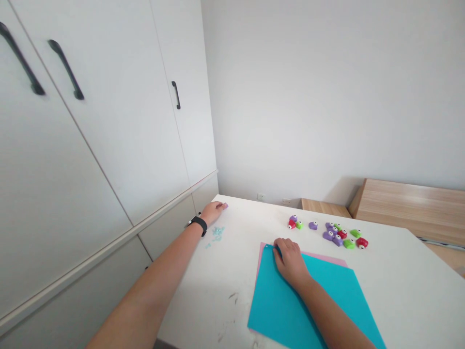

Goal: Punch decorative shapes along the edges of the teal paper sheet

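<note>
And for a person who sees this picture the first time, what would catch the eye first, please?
Probably the bright blue sheet, lying over a pink sheet on the white table, under the right hand. Next, the colourful small toys with eyes, beyond it toward the right. Then the left hand, holding a purple piece near the far left corner.

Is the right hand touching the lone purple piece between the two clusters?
Apart. The head view shows bare white tabletop between the fingers of the right hand and the purple piece.
</note>
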The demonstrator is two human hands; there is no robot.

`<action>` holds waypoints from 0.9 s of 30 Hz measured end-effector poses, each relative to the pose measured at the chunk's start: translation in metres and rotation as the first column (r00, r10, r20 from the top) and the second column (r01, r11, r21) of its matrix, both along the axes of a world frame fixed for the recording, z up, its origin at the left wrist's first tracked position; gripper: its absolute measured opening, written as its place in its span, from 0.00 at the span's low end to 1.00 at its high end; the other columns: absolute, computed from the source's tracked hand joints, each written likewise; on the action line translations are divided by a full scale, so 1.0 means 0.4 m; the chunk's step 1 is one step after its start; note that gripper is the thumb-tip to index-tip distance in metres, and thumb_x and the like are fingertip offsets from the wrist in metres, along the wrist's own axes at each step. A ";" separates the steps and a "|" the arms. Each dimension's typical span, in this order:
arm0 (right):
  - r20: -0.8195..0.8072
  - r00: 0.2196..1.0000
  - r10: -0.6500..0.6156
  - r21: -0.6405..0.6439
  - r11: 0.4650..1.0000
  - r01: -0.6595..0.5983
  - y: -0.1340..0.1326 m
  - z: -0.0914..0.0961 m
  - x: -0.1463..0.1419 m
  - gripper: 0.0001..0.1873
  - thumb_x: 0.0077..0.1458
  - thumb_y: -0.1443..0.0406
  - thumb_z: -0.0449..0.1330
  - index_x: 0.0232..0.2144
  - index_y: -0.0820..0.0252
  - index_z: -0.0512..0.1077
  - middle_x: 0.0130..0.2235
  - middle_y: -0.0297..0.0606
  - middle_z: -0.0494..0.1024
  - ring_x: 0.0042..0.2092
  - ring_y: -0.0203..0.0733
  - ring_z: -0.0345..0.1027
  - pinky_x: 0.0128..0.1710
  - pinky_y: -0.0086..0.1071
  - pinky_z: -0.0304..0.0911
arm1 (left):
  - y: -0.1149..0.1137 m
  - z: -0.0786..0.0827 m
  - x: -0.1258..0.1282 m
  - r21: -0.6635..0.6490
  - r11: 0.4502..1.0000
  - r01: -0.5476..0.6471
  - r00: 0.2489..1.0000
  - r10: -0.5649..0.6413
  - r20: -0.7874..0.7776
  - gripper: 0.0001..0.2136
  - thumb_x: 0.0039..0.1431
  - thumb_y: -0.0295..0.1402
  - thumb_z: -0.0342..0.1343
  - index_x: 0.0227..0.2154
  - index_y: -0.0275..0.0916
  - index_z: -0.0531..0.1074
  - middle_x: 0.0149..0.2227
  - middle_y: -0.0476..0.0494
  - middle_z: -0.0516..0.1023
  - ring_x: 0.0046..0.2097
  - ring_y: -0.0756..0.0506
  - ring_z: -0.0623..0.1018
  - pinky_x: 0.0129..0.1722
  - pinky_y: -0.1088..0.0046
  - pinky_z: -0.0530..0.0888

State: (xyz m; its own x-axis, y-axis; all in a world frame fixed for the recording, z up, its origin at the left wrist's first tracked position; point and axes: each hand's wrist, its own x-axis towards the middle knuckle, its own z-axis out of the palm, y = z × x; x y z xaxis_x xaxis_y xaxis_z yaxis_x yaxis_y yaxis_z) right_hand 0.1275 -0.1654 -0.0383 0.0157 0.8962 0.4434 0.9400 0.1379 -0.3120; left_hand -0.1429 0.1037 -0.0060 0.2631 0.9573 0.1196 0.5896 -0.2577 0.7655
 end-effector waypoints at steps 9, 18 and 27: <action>-0.010 1.000 0.002 -0.015 1.000 -0.002 0.001 0.000 0.001 0.06 0.61 0.69 0.51 0.37 0.56 0.68 0.35 0.38 0.73 0.41 0.46 0.65 0.43 0.36 0.55 | 0.038 0.011 -0.017 -0.113 0.993 0.026 1.000 -0.028 -0.010 0.29 0.52 0.60 0.50 0.30 0.35 0.75 0.31 0.39 0.80 0.29 0.46 0.76 0.26 0.74 0.70; -0.024 1.000 0.010 -0.017 1.000 -0.011 0.006 -0.005 0.002 0.05 0.62 0.69 0.52 0.37 0.57 0.68 0.35 0.38 0.73 0.41 0.46 0.65 0.43 0.36 0.54 | 0.034 0.007 -0.028 0.147 0.989 -0.007 0.955 0.051 -0.294 0.18 0.53 0.48 0.59 0.37 0.40 0.80 0.38 0.38 0.82 0.44 0.38 0.78 0.44 0.68 0.69; -0.016 1.000 0.012 -0.014 1.000 -0.013 0.008 -0.009 0.005 0.05 0.61 0.69 0.52 0.37 0.57 0.68 0.35 0.38 0.73 0.41 0.46 0.65 0.43 0.36 0.54 | 0.031 0.009 -0.031 0.214 0.977 0.017 0.890 0.083 -0.449 0.18 0.58 0.47 0.55 0.40 0.40 0.80 0.40 0.38 0.83 0.44 0.40 0.79 0.42 0.70 0.68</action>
